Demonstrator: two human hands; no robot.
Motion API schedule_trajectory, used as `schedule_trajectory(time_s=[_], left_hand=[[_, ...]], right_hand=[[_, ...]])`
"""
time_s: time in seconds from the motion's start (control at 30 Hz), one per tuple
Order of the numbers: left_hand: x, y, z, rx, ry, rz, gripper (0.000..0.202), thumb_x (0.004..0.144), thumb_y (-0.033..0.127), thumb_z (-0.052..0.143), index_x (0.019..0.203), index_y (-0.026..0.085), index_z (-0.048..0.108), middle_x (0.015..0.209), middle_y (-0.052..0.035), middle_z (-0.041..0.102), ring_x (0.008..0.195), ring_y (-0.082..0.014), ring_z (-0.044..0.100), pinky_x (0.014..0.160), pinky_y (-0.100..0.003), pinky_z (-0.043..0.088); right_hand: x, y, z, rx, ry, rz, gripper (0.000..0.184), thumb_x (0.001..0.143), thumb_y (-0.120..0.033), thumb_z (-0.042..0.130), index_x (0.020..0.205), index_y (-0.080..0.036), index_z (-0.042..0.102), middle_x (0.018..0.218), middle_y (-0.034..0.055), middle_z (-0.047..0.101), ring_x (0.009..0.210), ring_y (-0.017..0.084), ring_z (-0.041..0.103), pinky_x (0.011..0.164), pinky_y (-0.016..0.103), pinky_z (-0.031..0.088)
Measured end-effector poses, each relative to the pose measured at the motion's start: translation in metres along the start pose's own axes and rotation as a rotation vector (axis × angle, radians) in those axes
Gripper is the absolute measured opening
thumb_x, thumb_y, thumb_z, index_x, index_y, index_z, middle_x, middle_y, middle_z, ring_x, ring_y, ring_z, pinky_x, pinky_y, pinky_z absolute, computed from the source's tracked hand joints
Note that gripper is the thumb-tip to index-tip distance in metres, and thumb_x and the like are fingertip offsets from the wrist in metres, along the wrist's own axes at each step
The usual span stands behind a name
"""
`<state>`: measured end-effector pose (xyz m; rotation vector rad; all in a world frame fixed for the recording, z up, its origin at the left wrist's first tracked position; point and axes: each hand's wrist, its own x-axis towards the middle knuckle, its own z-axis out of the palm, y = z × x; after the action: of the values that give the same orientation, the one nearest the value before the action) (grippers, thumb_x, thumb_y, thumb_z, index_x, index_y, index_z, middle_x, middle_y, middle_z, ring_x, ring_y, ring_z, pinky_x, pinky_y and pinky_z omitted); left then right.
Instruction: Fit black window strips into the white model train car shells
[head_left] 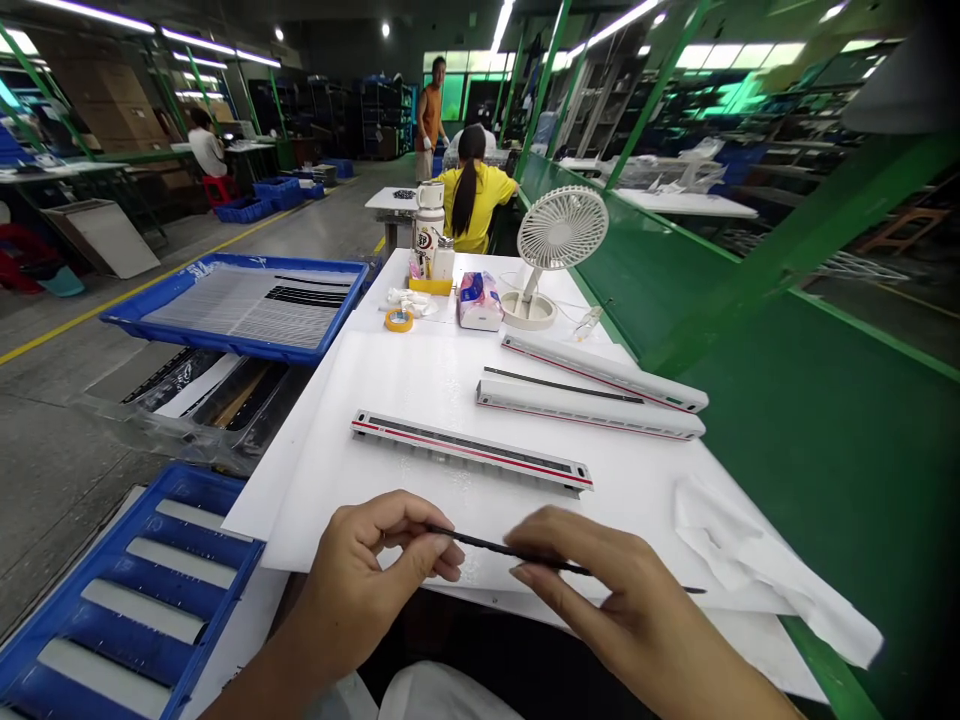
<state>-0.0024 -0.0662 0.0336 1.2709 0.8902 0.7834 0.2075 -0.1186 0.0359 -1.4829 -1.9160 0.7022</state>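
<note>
A thin black strip (480, 543) stretches between my two hands above the front edge of the white table. My left hand (375, 560) pinches its left end between thumb and fingertips. Farther along, the thumb and fingers of my right hand (600, 570) close on the strip, and its far end sticks out past that hand. Just beyond my hands lies a white model train car body (472, 450) with a red stripe and a dark window band. Two more white train car shells (592, 412) rest at the right, with a loose dark strip (562, 385) between them.
A white desk fan (562, 235), a tissue pack (480, 302) and a roll of yellow tape (399, 320) stand at the back. Crumpled white cloth (727, 530) lies right. Blue trays (247, 345) with strips and parts sit left. A green partition (825, 370) borders the table.
</note>
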Motion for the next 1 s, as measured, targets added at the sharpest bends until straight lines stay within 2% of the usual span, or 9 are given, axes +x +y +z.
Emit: schedule_trajectory(time_s=[0.1,0.23,0.37,0.5,0.73,0.87,1.0], left_hand=[[0.000,0.000,0.005,-0.087,0.060,0.017,0.009,0.078,0.021,0.059,0.081,0.014,0.065,0.066,-0.0034,0.068,0.062,-0.0151,0.065,0.063,-0.027,0.056],[0.000,0.001,0.009,-0.137,0.081,0.037,0.009,0.076,0.021,0.062,0.083,0.015,0.066,0.063,-0.0002,0.063,0.059,-0.0102,0.060,0.059,-0.020,0.051],[0.001,0.001,0.010,-0.136,0.059,0.015,0.010,0.075,0.023,0.065,0.081,0.015,0.067,0.059,0.0017,0.058,0.054,-0.0078,0.054,0.053,-0.017,0.047],[0.000,0.000,0.012,-0.072,0.107,0.004,0.014,0.076,0.028,0.063,0.075,0.015,0.066,0.055,0.0023,0.055,0.049,-0.0064,0.047,0.047,-0.016,0.042],[-0.005,0.002,0.013,0.019,0.163,0.013,0.021,0.077,0.031,0.062,0.063,0.014,0.061,0.053,0.0032,0.047,0.050,-0.0066,0.037,0.046,-0.018,0.033],[-0.006,0.005,0.009,-0.043,0.096,-0.054,0.021,0.076,0.032,0.063,0.064,0.014,0.062,0.056,0.0025,0.051,0.054,-0.0074,0.040,0.051,-0.019,0.035],[-0.004,0.004,0.005,-0.139,-0.002,-0.074,0.014,0.075,0.030,0.067,0.071,0.017,0.068,0.062,0.0017,0.057,0.060,-0.0083,0.048,0.059,-0.019,0.039]], right_hand=[[0.000,0.001,0.012,0.270,-0.129,0.181,0.023,0.088,-0.035,0.049,0.075,-0.021,0.063,0.059,0.0006,0.060,0.048,0.013,0.055,0.044,0.022,0.046],[-0.006,-0.002,0.028,0.632,-0.178,0.376,0.032,0.086,-0.042,0.052,0.069,-0.017,0.062,0.059,0.0019,0.059,0.048,0.011,0.054,0.044,0.021,0.045],[-0.010,-0.005,0.040,0.806,-0.151,0.384,0.031,0.085,-0.040,0.055,0.069,-0.015,0.063,0.059,0.0023,0.060,0.046,0.008,0.052,0.045,0.019,0.042],[-0.012,-0.008,0.051,0.946,-0.123,0.405,0.025,0.086,-0.037,0.056,0.079,-0.015,0.065,0.062,0.0028,0.063,0.046,0.008,0.053,0.046,0.019,0.042],[-0.016,-0.007,0.068,1.094,-0.137,0.394,0.022,0.086,-0.034,0.058,0.081,-0.014,0.067,0.065,0.0041,0.065,0.047,0.007,0.057,0.047,0.018,0.044],[-0.017,-0.007,0.065,1.126,-0.155,0.402,0.019,0.085,-0.032,0.059,0.085,-0.014,0.067,0.068,0.0052,0.065,0.050,0.008,0.058,0.048,0.019,0.047],[-0.017,-0.009,0.054,1.179,-0.106,0.361,0.019,0.083,-0.031,0.061,0.098,-0.019,0.065,0.081,0.0048,0.063,0.058,0.010,0.056,0.045,0.020,0.048]])
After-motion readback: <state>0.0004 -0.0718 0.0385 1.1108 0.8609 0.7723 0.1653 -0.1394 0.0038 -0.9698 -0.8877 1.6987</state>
